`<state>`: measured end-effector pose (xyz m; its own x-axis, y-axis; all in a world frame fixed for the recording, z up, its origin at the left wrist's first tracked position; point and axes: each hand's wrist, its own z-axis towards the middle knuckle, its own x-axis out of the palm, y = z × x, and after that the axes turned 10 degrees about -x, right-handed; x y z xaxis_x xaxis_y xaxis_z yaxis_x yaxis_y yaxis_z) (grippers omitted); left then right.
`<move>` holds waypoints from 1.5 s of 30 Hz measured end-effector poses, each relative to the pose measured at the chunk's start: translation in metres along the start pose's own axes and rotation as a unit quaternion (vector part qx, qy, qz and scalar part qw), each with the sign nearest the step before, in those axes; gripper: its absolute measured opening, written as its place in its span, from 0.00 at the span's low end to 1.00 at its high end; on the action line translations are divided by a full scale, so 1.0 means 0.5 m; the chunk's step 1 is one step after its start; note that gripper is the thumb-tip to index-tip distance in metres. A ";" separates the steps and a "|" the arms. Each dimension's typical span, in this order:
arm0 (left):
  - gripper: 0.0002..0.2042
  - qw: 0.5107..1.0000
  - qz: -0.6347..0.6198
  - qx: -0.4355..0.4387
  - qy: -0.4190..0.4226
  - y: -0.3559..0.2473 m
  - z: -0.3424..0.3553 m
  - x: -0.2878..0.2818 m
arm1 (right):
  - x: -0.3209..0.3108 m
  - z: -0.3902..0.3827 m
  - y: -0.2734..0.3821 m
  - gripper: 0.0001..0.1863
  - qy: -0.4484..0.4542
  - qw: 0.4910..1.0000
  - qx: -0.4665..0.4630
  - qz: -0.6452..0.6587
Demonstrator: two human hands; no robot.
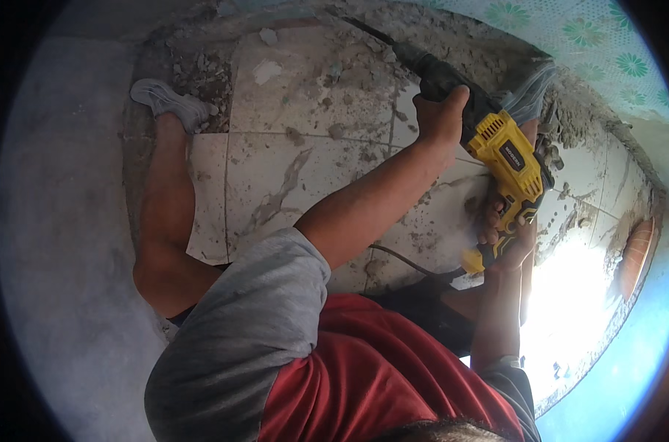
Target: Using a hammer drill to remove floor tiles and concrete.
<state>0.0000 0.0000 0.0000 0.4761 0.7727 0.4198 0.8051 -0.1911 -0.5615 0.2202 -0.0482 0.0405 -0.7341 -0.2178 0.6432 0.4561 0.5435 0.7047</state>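
A yellow and black rotary hammer (513, 156) slants across the upper right of the head view, its long dark chisel (364, 29) reaching the broken edge at the top. My left hand (443, 118) is closed round the black front part of the tool, below the chisel. Farther back, my right hand (505, 232) grips the rear handle, fingers wrapped round it. A black cord (393, 253) runs from the tool's lower end across the tiles. Whether the chisel's tip touches the surface is hard to tell.
Cracked marble-look tiles (305, 88) carry scattered debris (200, 70). My shoe (165, 99) rests by rubble at left, beside a grey plastered surface (69, 221); another is behind the tool. Green-flowered wall tiles (585, 37) border the upper right, and a terracotta-coloured piece (636, 258) lies at right.
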 end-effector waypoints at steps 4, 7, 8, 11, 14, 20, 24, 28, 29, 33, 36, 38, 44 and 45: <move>0.37 1.000 0.000 0.001 -0.002 -0.007 -0.008 0.001 | 0.008 -0.010 -0.001 0.26 -0.030 0.999 0.006 -0.009; 0.37 1.000 0.013 0.001 -0.022 -0.014 0.005 0.008 | -0.003 0.020 0.002 0.26 -0.009 1.000 -0.001 -0.022; 0.37 0.999 0.019 -0.001 -0.026 -0.012 0.009 0.006 | -0.007 0.025 0.004 0.26 0.015 0.999 -0.011 -0.033; 0.37 1.000 0.003 0.001 -0.019 -0.002 0.011 0.002 | -0.023 0.026 0.001 0.25 0.023 0.999 -0.017 -0.026; 0.37 0.998 0.014 -0.006 -0.056 -0.011 0.007 0.012 | -0.029 0.027 -0.007 0.24 -0.002 1.000 0.012 0.012; 0.38 0.996 0.048 -0.002 -0.074 -0.012 0.011 0.020 | -0.033 0.038 -0.006 0.23 0.014 1.000 -0.010 0.009; 0.38 0.999 0.001 0.007 -0.046 -0.008 0.023 0.022 | -0.044 0.056 -0.002 0.23 0.037 0.997 0.020 0.065; 0.37 0.997 0.025 -0.010 -0.075 -0.010 0.018 0.032 | -0.051 0.063 -0.004 0.21 0.030 0.998 0.009 0.047; 0.37 0.995 0.033 -0.006 -0.089 -0.010 0.017 0.035 | -0.055 0.066 -0.005 0.21 0.014 0.999 0.006 0.047; 0.37 0.997 0.007 0.017 -0.069 -0.001 0.028 0.043 | -0.077 0.080 0.005 0.20 0.040 0.996 0.039 0.073; 0.37 0.997 -0.006 0.024 -0.070 0.004 0.038 0.044 | -0.086 0.089 0.002 0.19 0.072 0.992 0.046 0.096; 0.36 0.997 0.002 0.002 -0.077 0.002 0.034 0.049 | -0.082 0.087 0.005 0.19 0.059 0.990 0.052 0.118; 0.36 0.995 0.011 -0.005 -0.099 0.003 0.033 0.042 | -0.085 0.083 -0.005 0.20 0.060 0.989 0.062 0.123; 0.36 0.995 0.012 -0.004 -0.098 0.004 0.030 0.044 | -0.090 0.084 -0.005 0.20 0.061 0.989 0.060 0.123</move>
<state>0.0067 0.0257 -0.0023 0.4171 0.8713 0.2584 0.7974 -0.2144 -0.5641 0.2311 -0.0056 -0.0028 -0.5393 -0.1587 0.8271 0.5447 0.6833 0.4862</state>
